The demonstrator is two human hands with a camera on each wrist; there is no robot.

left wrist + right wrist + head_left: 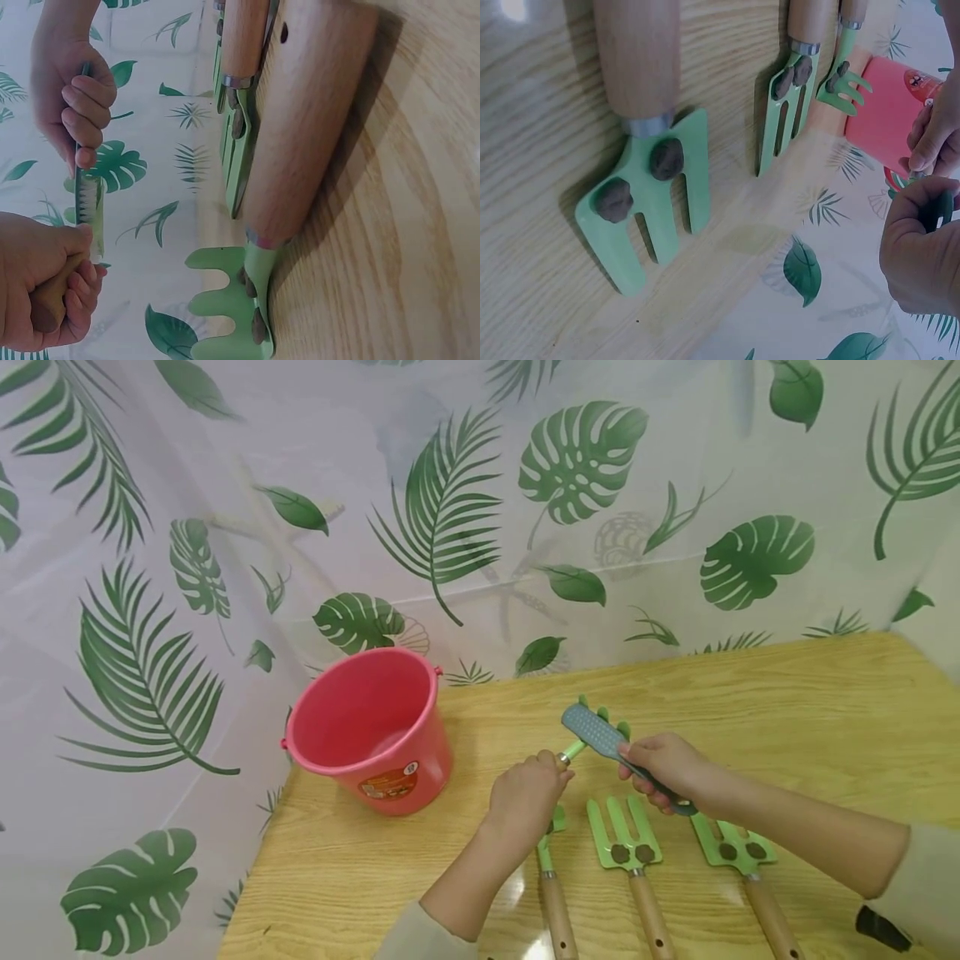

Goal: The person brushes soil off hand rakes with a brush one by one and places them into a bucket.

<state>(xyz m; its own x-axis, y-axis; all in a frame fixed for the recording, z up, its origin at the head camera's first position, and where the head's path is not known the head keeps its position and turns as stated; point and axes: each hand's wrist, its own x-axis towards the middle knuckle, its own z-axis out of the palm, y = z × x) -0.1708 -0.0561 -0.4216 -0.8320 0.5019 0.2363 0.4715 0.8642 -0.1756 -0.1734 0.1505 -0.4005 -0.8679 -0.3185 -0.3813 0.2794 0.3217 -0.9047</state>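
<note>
My left hand [525, 795] grips the wooden handle [49, 306] of a small garden rake with green tines [602, 712]. In my right hand [670, 766] is a grey-blue scrub brush [592, 731], held by its handle. The white bristles [88, 199] face the rake's head in the left wrist view. The brush head covers much of the rake head in the head view, and whether dirt is on it is hidden. Both tools are held up above the table.
A pink bucket [397, 781] stands on the wooden table [360, 877] at left. Near me lie another green hand rake [553, 902] and two garden forks, one in the middle [626, 839] and one at right [765, 902], bearing brown lumps. A black object [883, 929] lies lower right.
</note>
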